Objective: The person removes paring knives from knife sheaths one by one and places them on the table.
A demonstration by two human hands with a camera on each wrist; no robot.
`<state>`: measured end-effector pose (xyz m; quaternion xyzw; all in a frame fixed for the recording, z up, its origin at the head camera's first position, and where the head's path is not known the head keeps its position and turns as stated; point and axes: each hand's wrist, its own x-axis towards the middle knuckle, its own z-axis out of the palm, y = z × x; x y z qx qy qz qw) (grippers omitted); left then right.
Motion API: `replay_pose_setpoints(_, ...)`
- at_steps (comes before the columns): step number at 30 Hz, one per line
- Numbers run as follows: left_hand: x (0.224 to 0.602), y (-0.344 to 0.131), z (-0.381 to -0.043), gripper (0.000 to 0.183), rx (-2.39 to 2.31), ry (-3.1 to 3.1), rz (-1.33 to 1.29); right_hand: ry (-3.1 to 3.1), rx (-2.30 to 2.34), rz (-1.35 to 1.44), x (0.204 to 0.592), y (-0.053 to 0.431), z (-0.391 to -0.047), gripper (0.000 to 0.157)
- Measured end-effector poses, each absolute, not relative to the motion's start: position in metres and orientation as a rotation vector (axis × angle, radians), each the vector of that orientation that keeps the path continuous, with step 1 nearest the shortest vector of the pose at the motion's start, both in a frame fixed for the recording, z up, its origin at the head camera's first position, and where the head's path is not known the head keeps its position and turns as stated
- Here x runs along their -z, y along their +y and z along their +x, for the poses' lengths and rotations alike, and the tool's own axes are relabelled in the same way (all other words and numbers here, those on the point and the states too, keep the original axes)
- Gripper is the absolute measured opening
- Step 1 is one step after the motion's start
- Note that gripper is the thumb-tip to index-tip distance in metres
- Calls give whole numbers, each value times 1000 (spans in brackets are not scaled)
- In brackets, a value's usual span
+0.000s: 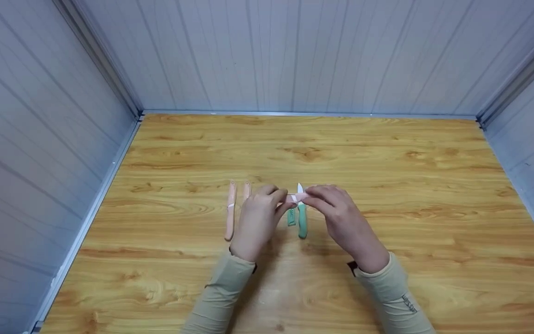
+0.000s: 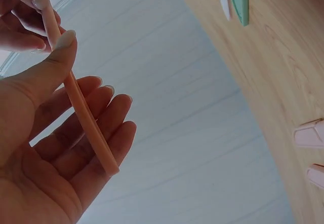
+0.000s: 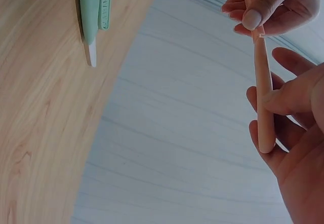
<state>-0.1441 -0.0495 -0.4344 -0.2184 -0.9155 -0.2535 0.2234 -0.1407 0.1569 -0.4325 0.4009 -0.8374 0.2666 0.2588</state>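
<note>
Above the table, my two hands hold a pink knife with its pink sheath between them. My left hand [image 1: 258,218] pinches the sheath [image 2: 88,120] between thumb and fingers. The rounded handle [image 3: 264,92] of the pink knife [image 1: 302,196] is gripped by my right hand [image 1: 341,215]. A bit of white shows between handle and sheath in the head view. Below the hands lie a green-handled knife [image 1: 302,222] with its white blade bare and, just left of it, a green sheath [image 1: 291,217].
Left of my left hand, a pink sheathed knife [image 1: 231,211] lies on the wooden table [image 1: 193,153]. Another pink piece [image 1: 247,189] beside it is partly hidden by that hand. Pale panel walls [image 1: 276,55] border the table at the back and sides.
</note>
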Motion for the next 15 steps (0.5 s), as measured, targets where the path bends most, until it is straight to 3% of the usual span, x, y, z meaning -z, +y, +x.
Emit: replay_pose_setpoints(15,420,-37,-131,18,820,-2409,-583,-2185,-673,988,419,157,-131,40)
